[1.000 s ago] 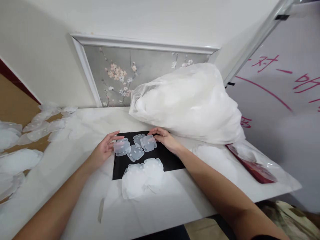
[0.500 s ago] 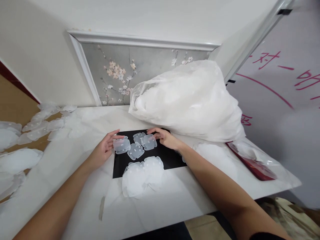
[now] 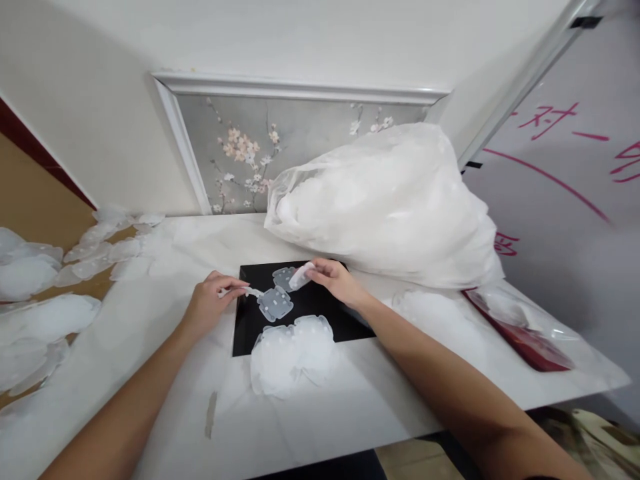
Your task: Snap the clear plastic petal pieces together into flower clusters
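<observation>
Over the left edge of a black board [image 3: 313,312], my left hand [image 3: 214,303] pinches a thin translucent plastic piece, seen nearly edge-on. My right hand [image 3: 337,280] grips a second translucent piece [image 3: 301,275] by its right side, tilted up from the board. Between the hands, a squarish translucent piece [image 3: 275,304] with white dots and rounded corners lies flat on the black surface. Another such piece [image 3: 284,278] rests just behind it, partly covered by the one in my right hand. A thick pile of whitish pieces [image 3: 293,360] overlaps the board's front edge.
A big white plastic bag [image 3: 390,207], stuffed full, leans at the back of the marble-look table [image 3: 175,393]. Loose translucent pieces [image 3: 35,320] lie heaped at the left. On the right sits a red tray [image 3: 530,347] under clear plastic. A whiteboard [image 3: 565,167] stands beyond.
Both hands have closed on the outer two pieces, which lay flat before and are now lifted and tilted. The view has shifted slightly.
</observation>
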A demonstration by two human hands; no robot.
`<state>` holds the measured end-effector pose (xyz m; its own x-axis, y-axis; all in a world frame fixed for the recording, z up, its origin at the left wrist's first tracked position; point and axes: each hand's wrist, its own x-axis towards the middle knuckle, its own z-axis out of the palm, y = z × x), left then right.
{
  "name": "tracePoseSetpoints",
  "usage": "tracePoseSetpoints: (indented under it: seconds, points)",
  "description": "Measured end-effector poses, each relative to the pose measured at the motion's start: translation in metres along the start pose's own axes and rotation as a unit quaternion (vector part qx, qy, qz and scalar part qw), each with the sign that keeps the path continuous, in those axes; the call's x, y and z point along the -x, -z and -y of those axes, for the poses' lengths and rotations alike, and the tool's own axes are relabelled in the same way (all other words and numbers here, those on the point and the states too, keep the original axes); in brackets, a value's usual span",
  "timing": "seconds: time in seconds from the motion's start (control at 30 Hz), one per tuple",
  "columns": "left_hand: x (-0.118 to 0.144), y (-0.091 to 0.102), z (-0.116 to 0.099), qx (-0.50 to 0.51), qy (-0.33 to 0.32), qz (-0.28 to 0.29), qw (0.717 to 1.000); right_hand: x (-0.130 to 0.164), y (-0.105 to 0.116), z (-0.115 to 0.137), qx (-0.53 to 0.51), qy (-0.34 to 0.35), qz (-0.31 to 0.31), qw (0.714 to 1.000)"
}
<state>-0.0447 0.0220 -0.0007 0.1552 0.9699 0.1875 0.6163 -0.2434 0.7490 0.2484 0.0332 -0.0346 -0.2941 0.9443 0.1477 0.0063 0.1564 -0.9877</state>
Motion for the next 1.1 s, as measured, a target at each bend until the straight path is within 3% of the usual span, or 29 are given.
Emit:
tracePoseSetpoints:
  seconds: [0.07,0.17,0.3,0.43,0.77,0.9,0.97,1.1]
  points:
    - [0.000,0.000,-0.003,0.049,0.051,-0.038,0.997,0.000,-0.006,-0.002,-0.135,-0.073,0.000,0.988]
    - [0.001,-0.001,-0.007,0.223,0.127,-0.008,0.966,0.000,-0.010,-0.003,-0.262,-0.141,0.020,0.954]
    - [0.003,-0.006,-0.013,0.392,0.197,0.035,0.898,-0.001,-0.010,-0.002,-0.313,-0.179,0.032,0.932]
    - [0.005,-0.007,-0.018,0.435,0.230,0.055,0.869,-0.001,-0.010,0.001,-0.312,-0.187,0.045,0.930]
    - [0.009,-0.003,-0.027,0.455,0.230,0.127,0.851,0.001,-0.010,-0.003,-0.304,-0.177,0.024,0.936]
    - [0.012,-0.002,-0.029,0.410,0.214,0.112,0.879,0.006,-0.008,0.007,-0.256,-0.160,0.005,0.953]
    - [0.017,-0.002,-0.034,0.361,0.193,0.146,0.901,0.010,-0.005,0.017,-0.200,-0.160,0.063,0.965]
    - [0.034,-0.015,-0.048,0.210,0.107,0.303,0.923,0.018,-0.001,0.039,0.022,-0.117,0.265,0.957]
